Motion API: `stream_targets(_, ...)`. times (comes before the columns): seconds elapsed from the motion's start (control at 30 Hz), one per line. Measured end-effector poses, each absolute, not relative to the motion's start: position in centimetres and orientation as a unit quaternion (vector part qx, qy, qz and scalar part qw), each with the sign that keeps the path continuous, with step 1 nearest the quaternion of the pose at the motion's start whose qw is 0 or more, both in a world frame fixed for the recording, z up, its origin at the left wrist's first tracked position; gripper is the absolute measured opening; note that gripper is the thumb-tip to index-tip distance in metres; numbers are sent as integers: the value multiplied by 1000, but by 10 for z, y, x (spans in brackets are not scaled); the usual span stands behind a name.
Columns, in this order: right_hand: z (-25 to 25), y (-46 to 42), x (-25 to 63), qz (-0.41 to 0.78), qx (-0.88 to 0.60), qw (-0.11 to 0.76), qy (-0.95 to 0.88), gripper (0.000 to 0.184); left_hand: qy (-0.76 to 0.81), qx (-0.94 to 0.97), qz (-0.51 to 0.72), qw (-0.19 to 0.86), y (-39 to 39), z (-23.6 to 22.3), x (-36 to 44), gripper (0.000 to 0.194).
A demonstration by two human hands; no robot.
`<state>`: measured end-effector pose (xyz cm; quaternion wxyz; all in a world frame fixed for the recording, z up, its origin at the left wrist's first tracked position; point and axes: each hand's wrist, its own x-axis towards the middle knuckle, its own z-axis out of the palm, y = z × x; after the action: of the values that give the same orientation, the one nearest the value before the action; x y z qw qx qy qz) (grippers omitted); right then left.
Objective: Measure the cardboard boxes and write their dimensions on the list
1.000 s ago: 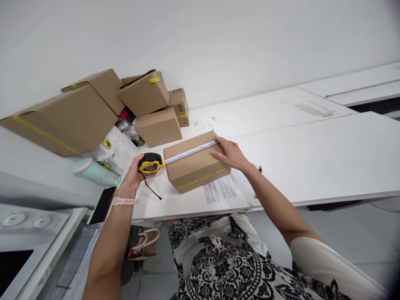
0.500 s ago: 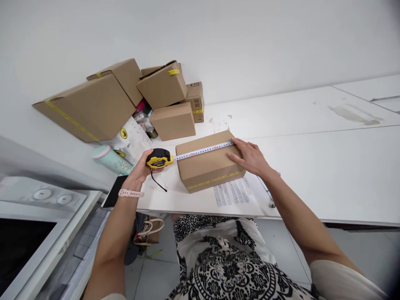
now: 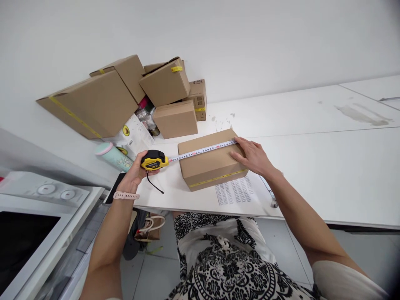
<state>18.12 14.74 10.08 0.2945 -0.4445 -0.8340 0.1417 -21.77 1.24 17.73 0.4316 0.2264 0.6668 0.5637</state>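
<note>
My left hand [image 3: 136, 168] is closed around the case of a yellow and black tape measure [image 3: 153, 160], to the left of a closed cardboard box [image 3: 208, 164]. A black wrist strap dangles from the case. The white tape blade [image 3: 203, 151] runs straight across the top of the box, sticking out past its left end. At the box's right end, my right hand [image 3: 252, 157] presses the blade's end down with its fingers, while the thumb rests on the cardboard. The blade's very tip is hidden under those fingers. Yellow tape runs along the front side of the box.
Several cardboard boxes [image 3: 93, 100] are piled against the wall at the back left. A mint bottle [image 3: 113, 156] lies near them. A sheet of printed labels [image 3: 234, 191] rests on the white table [image 3: 312, 175] before the box. A white appliance [image 3: 40, 196] stands at the left.
My left hand has drawn the tape measure's case a little to the left, and more blade shows between case and box. My right hand keeps its place on the box. The view has shifted slightly.
</note>
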Motion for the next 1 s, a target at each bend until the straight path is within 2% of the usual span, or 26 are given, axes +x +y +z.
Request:
stream_targets(0.37,102,145,181,170,-442,314,-823,65,664,207,582,421,3,185,-205,32)
stream_targets(0.47,109,143,184,178,-438,376,-797,62,617,240,614,430,-21,191,-190,34)
stream_targets(0.57,125,149,184,145,-438,486,-742,59,582,288,616,446,-55,194,-165,42)
stream_targets(0.63,137,159,182,119,-437,546,-705,56,564,324,584,486,-78,192,-142,51)
stream_targets(0.7,145,172,177,120,-424,576,-689,52,527,338,523,579,-97,186,-115,62)
stream_targets(0.83,145,198,156,219,-346,559,-721,42,373,323,407,768,-117,159,-56,92)
stream_targets(0.9,140,209,140,286,-323,524,-735,38,323,311,394,802,-117,144,-27,90)
stream_targets(1.0,134,225,114,356,-329,467,-739,35,295,302,423,802,-107,129,8,77)
